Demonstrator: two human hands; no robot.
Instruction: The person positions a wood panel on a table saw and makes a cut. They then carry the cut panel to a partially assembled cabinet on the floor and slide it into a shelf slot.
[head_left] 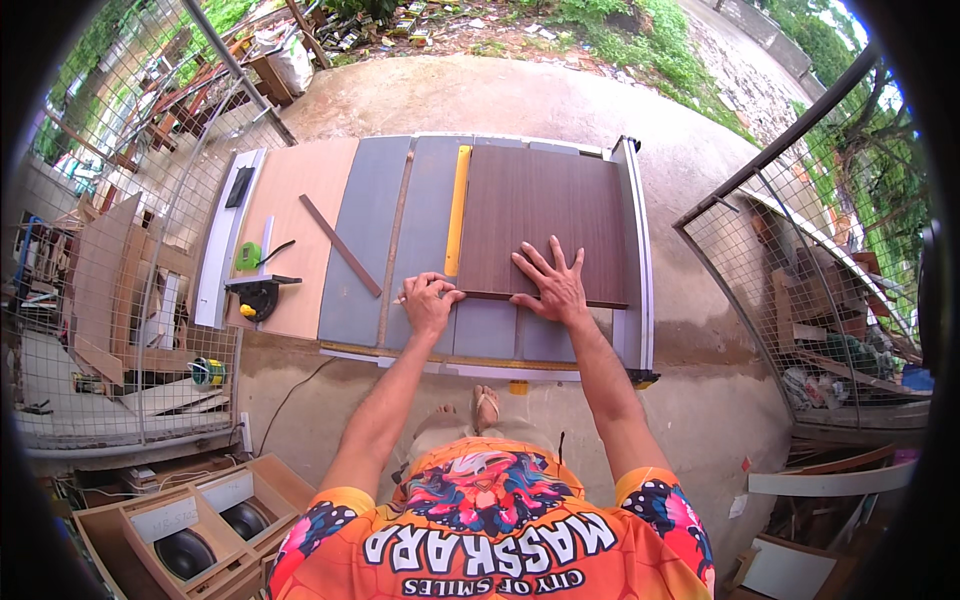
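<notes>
Your right hand (558, 293) lay splayed, its grip released, on the dark brown, wood-grained rectangular panel (540, 215), which rested on the grey worktop (365, 220) just right of a narrow yellow strip (459, 210). Your left hand (430, 304) curled at the panel's near left corner (whether its grip held anything could not be told). A slim, straight, dark brown bar (341, 246) lay diagonally farther left.

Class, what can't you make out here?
In the head view:
What the left hand may pinch: mostly covered by the hand itself.
Palm of the right hand: hidden by its own back.
Underside of the brown board: hidden by its top face.
Markings on the green tape measure: too small.
Rest of the orange shirt: cut by the lower edge.
</notes>
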